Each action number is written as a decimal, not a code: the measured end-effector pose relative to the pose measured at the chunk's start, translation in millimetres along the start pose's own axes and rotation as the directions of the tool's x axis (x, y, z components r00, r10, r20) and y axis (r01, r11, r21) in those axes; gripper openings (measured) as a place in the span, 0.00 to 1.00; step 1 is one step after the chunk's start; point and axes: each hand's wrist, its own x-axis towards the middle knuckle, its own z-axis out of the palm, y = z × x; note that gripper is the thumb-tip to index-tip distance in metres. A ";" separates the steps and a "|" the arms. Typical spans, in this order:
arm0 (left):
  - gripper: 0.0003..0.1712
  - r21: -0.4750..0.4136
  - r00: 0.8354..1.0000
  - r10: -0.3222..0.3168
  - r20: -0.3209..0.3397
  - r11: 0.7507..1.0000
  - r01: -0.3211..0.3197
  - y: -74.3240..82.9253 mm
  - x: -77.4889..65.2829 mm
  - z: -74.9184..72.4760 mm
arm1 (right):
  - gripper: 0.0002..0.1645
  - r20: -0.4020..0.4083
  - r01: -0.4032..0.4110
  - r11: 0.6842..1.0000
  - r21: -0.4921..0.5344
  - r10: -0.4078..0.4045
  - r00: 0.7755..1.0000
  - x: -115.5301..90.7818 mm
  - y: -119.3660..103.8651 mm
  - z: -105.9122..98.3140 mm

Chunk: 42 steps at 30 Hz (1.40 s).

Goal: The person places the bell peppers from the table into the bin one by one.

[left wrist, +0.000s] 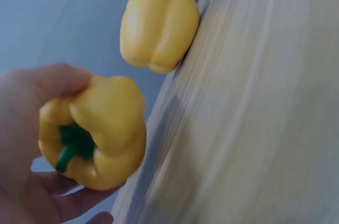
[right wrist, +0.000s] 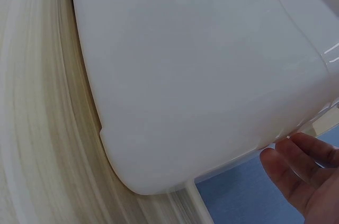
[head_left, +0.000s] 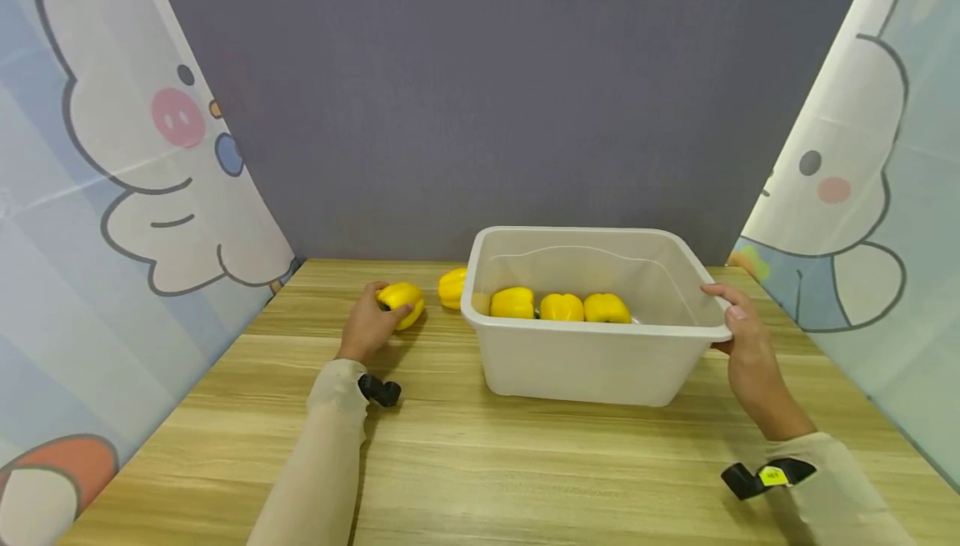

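Observation:
My left hand (head_left: 367,328) grips a yellow bell pepper (head_left: 406,304), thumb on one side and fingers on the other. In the left wrist view this pepper (left wrist: 114,123) shows its green stem toward the palm. A second yellow bell pepper (head_left: 452,288) lies on the table just beyond, partly hidden by the white plastic bin (head_left: 577,367). Inside the bin sit three yellow bell peppers (head_left: 562,308) in a row. At the bin's right end my right hand (head_left: 752,363) holds the rim, thumb on top. Its fingertips (right wrist: 286,152) are at the bin's outer side in the right wrist view.
The wood-grain table (head_left: 525,479) runs back to a dark grey panel (head_left: 510,96). Cartoon-printed sheets (head_left: 150,221) stand along the left and right sides. A small black device is strapped to each wrist.

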 end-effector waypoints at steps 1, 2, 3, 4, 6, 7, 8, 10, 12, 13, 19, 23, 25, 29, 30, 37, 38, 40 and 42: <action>0.48 -0.009 1.000 -0.006 -0.003 1.000 0.006 -0.4 -0.3 -0.9 | 0.27 0.002 -0.002 1.000 -0.005 0.002 1.000 0.2 -0.1 0.3; 0.49 -0.019 1.000 -0.011 -0.007 1.000 0.011 -0.3 -0.6 -1.4 | 0.27 0.001 -0.005 1.000 -0.008 0.005 1.000 0.5 -0.2 0.6; 0.49 -0.032 1.000 -0.017 -0.013 0.999 0.017 0.4 -1.0 -1.9 | 0.27 0.002 -0.007 1.000 -0.014 0.007 1.000 0.6 -0.3 0.8; 0.49 -0.052 1.000 -0.025 -0.018 0.998 0.024 1.2 -1.1 -2.1 | 0.27 0.003 -0.009 1.000 -0.015 0.009 1.000 0.8 -0.4 1.0; 0.50 -0.088 0.999 -0.033 -0.025 0.996 0.031 3.4 -1.8 -2.2 | 0.27 0.003 -0.010 1.000 -0.014 0.010 1.000 1.0 -0.6 1.3; 0.50 -0.108 0.999 -0.040 -0.027 0.993 0.037 4.7 -2.2 -2.4 | 0.27 0.003 -0.010 1.000 -0.012 0.010 1.000 1.0 -0.4 1.4; 0.50 -0.124 0.999 -0.042 -0.030 0.992 0.038 5.4 -2.4 -2.4 | 0.26 0.003 -0.009 1.000 -0.008 0.009 1.000 1.0 -0.3 1.5; 0.51 -0.155 0.999 -0.042 -0.031 0.987 0.037 6.7 -2.9 -2.4 | 0.26 0.005 -0.006 1.000 0.002 0.006 1.000 0.7 -0.1 1.6; 0.51 -0.171 0.999 -0.030 -0.031 0.985 0.025 7.7 -2.6 -2.0 | 0.26 0.006 -0.003 1.000 0.008 0.003 1.000 0.4 -0.3 1.4; 0.51 -0.185 0.999 -0.025 -0.028 0.983 0.019 8.5 -2.3 -1.8 | 0.26 0.004 -0.002 1.000 0.012 0.002 1.000 0.2 -0.5 1.2; 0.49 -0.302 1.000 0.004 0.004 0.953 -0.003 18.2 -1.1 -2.8 | 0.26 -0.006 -0.014 1.000 0.013 0.014 1.000 1.0 -2.7 0.2; 0.50 -0.343 1.000 0.006 0.019 0.939 0.001 23.9 -1.5 -6.3 | 0.26 -0.006 -0.018 1.000 0.013 0.018 1.000 1.3 -3.2 0.4; 0.49 -0.359 1.000 0.013 0.025 0.933 -0.003 26.2 -2.2 -7.8 | 0.26 -0.006 -0.016 1.000 0.016 0.016 1.000 1.3 -3.3 0.6; 0.47 -0.386 0.999 0.033 0.029 0.922 -0.019 29.1 -2.3 -9.2 | 0.26 -0.007 -0.010 1.000 0.022 0.011 1.000 1.2 -3.2 0.9; 0.47 -0.390 0.999 0.034 0.027 0.921 -0.021 30.2 -2.4 -9.5 | 0.26 -0.007 -0.009 1.000 0.025 0.009 1.000 1.1 -3.1 0.9; 0.47 -0.395 1.000 0.021 0.019 0.919 -0.012 39.8 -4.5 -11.1 | 0.26 0.000 -0.008 1.000 0.009 0.008 1.000 0.3 -3.1 0.9; 0.47 -0.396 1.000 0.019 0.019 0.918 -0.010 40.8 -4.5 -11.3 | 0.26 0.001 -0.008 1.000 0.006 0.008 1.000 0.1 -3.2 1.0; 0.47 -0.396 1.000 0.015 0.020 0.918 -0.006 42.5 -4.3 -11.7 | 0.26 0.002 -0.009 1.000 0.003 0.009 1.000 -0.2 -3.6 1.3; 0.47 -0.397 1.000 0.015 0.021 0.918 -0.006 43.7 -4.1 -12.0 | 0.27 0.003 -0.009 1.000 0.000 0.009 1.000 -0.3 -4.2 1.5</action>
